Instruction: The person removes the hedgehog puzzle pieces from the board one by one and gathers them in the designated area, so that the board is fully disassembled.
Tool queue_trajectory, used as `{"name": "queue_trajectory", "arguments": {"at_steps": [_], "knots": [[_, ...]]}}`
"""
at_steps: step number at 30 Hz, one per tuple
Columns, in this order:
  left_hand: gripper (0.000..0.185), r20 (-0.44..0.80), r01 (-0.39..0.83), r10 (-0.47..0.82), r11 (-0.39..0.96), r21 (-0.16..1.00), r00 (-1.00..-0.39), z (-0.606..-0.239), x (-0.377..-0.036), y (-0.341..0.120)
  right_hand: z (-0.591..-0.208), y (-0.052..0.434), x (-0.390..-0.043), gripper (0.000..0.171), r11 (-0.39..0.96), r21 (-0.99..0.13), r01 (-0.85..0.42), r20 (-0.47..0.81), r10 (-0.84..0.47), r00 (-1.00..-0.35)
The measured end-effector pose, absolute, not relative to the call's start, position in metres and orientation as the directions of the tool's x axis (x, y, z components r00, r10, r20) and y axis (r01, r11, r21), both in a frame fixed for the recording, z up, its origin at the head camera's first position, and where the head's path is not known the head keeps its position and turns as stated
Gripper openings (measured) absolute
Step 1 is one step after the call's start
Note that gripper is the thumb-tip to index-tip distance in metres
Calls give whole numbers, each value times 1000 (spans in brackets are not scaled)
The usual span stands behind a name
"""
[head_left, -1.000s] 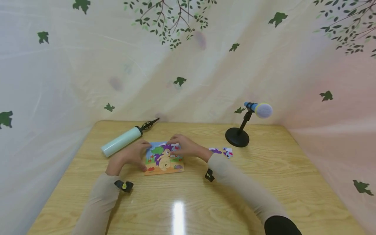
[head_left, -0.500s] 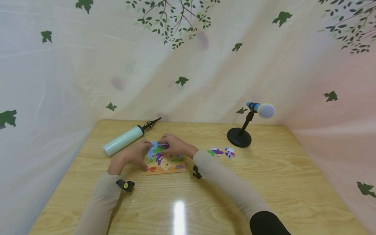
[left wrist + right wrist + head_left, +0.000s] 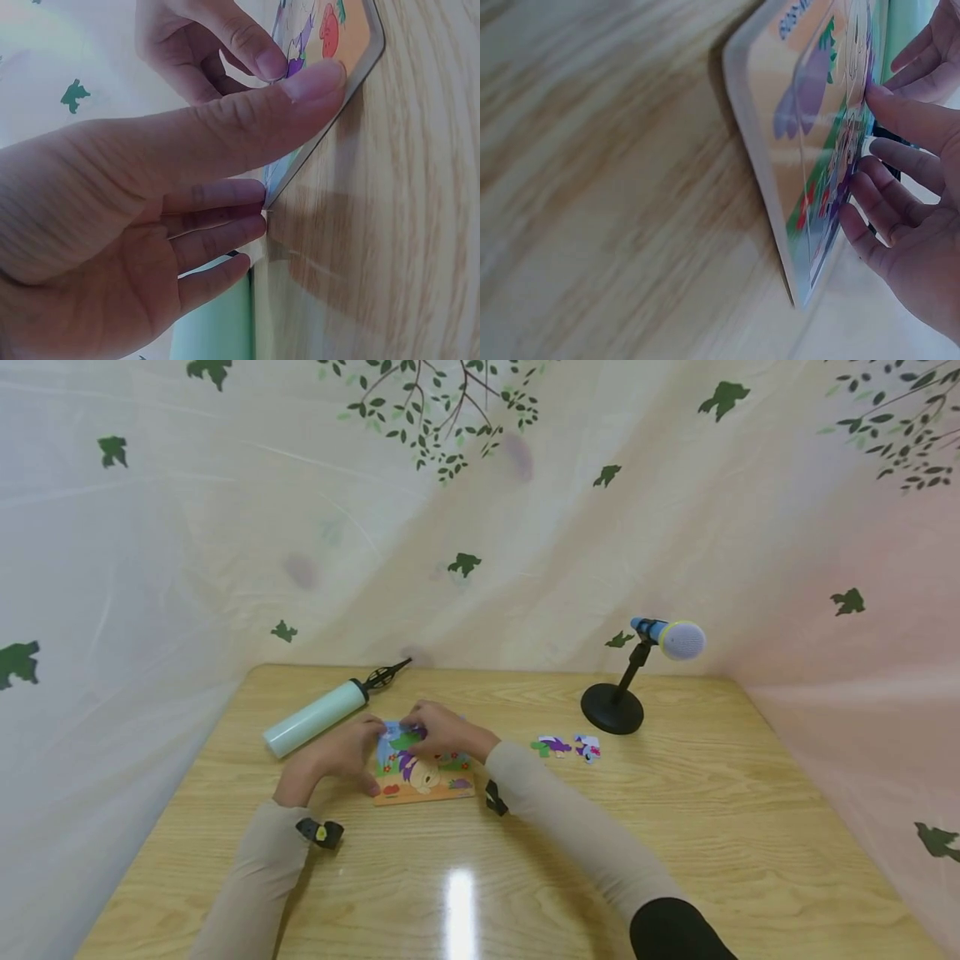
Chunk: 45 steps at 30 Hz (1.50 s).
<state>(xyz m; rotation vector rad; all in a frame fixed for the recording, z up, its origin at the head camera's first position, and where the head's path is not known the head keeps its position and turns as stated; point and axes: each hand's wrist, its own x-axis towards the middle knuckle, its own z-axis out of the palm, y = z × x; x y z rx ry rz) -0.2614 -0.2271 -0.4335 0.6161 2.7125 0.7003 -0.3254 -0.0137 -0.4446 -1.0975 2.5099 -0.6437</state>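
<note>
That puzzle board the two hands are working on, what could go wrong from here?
The puzzle board lies loose on the smooth table, steadied only by the left hand at its edge; a firm press from the right hand might make it slide. The loose pieces lie just beyond the right sleeve, which could sweep them aside. The pump lies close behind the left hand and might get nudged and roll.
</note>
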Motion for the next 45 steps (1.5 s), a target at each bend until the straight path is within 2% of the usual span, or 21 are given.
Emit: {"name": "queue_trajectory", "arguments": {"at_steps": [18, 33, 45], "knots": [[98, -130, 360, 476, 792, 493, -870, -437, -264, -229, -445, -18, -328, 52, 592, -503, -630, -107, -765, -634], [99, -143, 342, 472, 786, 515, -870, -435, -263, -230, -446, -19, -331, 56, 607, -533, -589, -128, -746, -653], [97, -128, 363, 489, 776, 516, -863, -435, -263, -230, -447, -19, -332, 50, 609, -543, -579, -127, -741, -660]]}}
